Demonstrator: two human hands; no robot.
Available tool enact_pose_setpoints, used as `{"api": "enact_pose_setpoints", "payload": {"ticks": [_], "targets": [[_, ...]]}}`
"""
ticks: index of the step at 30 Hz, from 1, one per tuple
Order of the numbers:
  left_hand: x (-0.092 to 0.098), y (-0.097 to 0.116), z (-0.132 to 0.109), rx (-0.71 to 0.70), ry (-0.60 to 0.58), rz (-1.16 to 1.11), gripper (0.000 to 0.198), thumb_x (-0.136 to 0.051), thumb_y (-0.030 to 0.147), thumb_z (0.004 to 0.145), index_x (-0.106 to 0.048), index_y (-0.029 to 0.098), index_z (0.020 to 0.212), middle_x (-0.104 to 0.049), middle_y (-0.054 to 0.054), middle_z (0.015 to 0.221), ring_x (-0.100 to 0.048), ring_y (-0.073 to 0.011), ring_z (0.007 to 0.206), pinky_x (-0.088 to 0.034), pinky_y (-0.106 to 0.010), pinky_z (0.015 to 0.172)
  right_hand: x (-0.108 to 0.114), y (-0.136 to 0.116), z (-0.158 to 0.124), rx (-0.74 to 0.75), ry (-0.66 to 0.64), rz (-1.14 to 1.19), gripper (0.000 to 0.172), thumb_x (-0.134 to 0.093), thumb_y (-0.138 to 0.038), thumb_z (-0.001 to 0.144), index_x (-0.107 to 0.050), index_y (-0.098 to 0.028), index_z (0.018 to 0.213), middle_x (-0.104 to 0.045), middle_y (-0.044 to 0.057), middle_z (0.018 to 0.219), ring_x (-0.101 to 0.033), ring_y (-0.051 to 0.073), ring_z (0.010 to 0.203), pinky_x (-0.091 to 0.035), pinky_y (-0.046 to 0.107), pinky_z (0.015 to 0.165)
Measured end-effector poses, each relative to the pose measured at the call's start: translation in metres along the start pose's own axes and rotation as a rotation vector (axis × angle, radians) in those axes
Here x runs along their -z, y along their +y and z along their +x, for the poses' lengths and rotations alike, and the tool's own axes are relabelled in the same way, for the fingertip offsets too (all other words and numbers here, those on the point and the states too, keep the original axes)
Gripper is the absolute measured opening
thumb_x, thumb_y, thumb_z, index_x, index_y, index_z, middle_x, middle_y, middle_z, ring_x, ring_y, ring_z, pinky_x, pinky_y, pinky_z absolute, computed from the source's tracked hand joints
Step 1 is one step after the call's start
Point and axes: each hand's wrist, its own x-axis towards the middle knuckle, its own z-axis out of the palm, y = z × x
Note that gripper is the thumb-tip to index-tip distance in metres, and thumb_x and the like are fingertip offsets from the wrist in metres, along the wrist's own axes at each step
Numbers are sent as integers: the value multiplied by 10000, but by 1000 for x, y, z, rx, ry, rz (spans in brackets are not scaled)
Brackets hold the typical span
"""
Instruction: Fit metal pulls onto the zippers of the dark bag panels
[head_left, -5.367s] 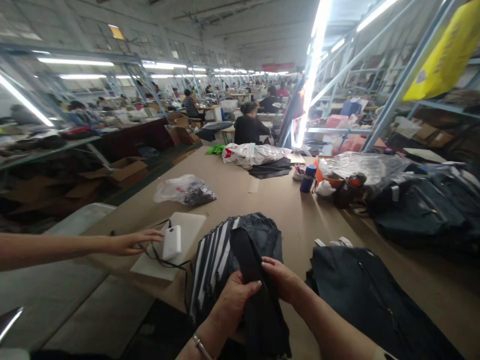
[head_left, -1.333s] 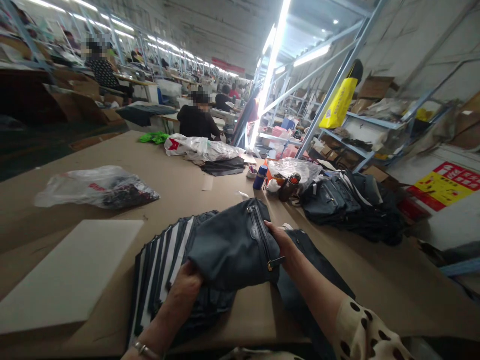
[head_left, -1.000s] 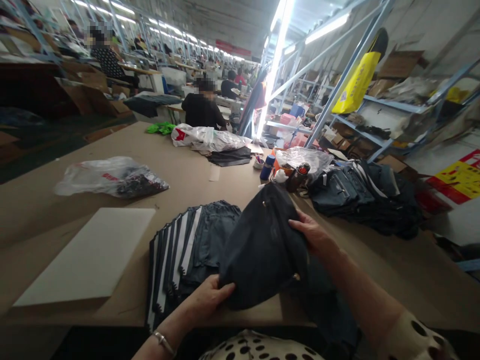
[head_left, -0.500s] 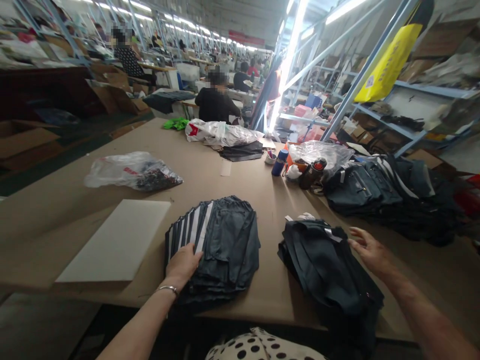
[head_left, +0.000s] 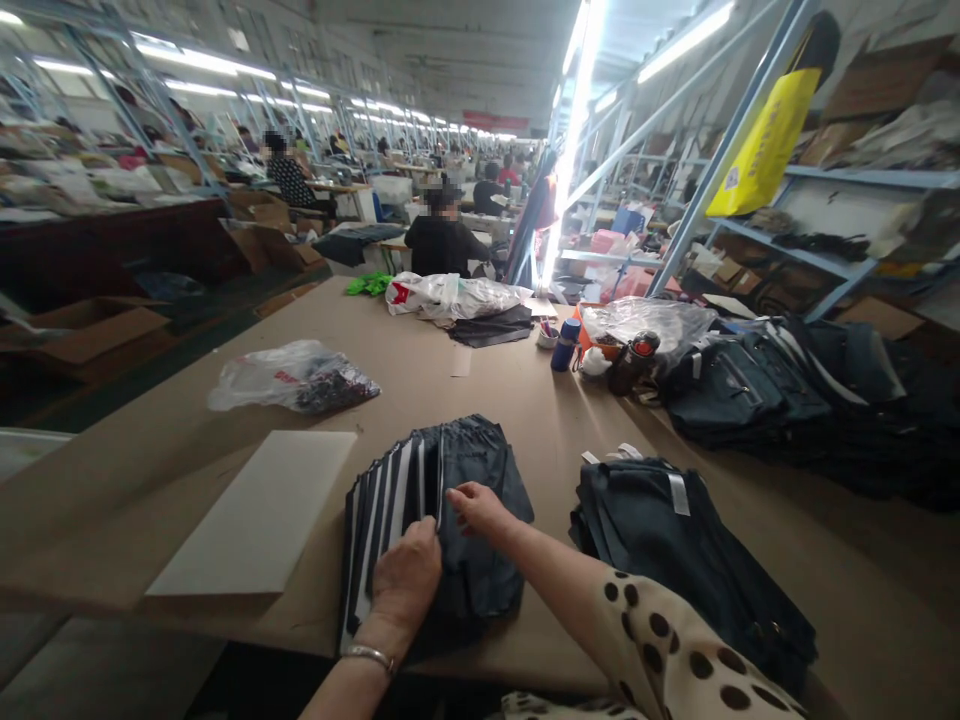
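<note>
A stack of folded dark garments (head_left: 484, 450) with white stripes lies fanned out at the table's near edge. My left hand (head_left: 409, 575), wearing a bracelet, is closed on the striped edge of the top garment. Just right of it, my right hand (head_left: 480, 508) reaches across, its curled fingers pinching the same top piece near its stripe; the fingertips are partly hidden. To the right lies a second pile of dark garments (head_left: 660, 530), with white labels at its top, and neither hand touches it.
A white board (head_left: 255, 515) lies left of the stack. Behind are a clear plastic bag (head_left: 292, 378), a blue bottle (head_left: 565, 345) and a dark bottle (head_left: 634, 363). More dark garments (head_left: 750, 385) are heaped at right. A person (head_left: 442, 240) sits beyond the table (head_left: 420, 385).
My right hand has left the right-hand pile and moved left onto the striped stack. My left hand has shifted right along the stripes. The view has tilted up slightly.
</note>
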Motion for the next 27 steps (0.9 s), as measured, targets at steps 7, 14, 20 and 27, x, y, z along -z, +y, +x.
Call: {"api": "enact_pose_setpoints", "payload": {"ticks": [7,14,20,27], "targets": [[-9,5,-17,47,-8,-361,264,-388,376,836,-543,198,954,-596,-109,1009,-572,-278,974,-417,-407,850,-9,2,24,-9,81,-43,101,-626,-255,684,-595,-160,678,-564,6,569,-568,175,597,-467,288,565],[-5,0,0,410,-117,-1010,559,-426,584,790,-475,138,1124,-644,-164,1010,-650,-270,865,-537,-405,672,-20,19,-24,159,-93,25,225,-753,-270,523,-641,-183,697,-642,-11,681,-582,213,803,-456,268,695],[5,8,-8,485,-146,-1442,345,-552,351,803,-544,149,1083,-702,-115,888,-671,-213,825,-538,-343,758,-18,19,-61,158,-296,231,382,-700,-315,565,-633,-144,901,-649,-3,745,-580,168,703,-472,285,680],[50,29,-66,237,-559,-1873,352,-671,353,718,-639,170,1017,-711,-100,946,-655,-239,931,-515,-355,822,69,11,-37,144,-153,264,75,-616,-179,561,-592,-138,619,-536,-44,541,-484,113,577,-395,225,583]]}}
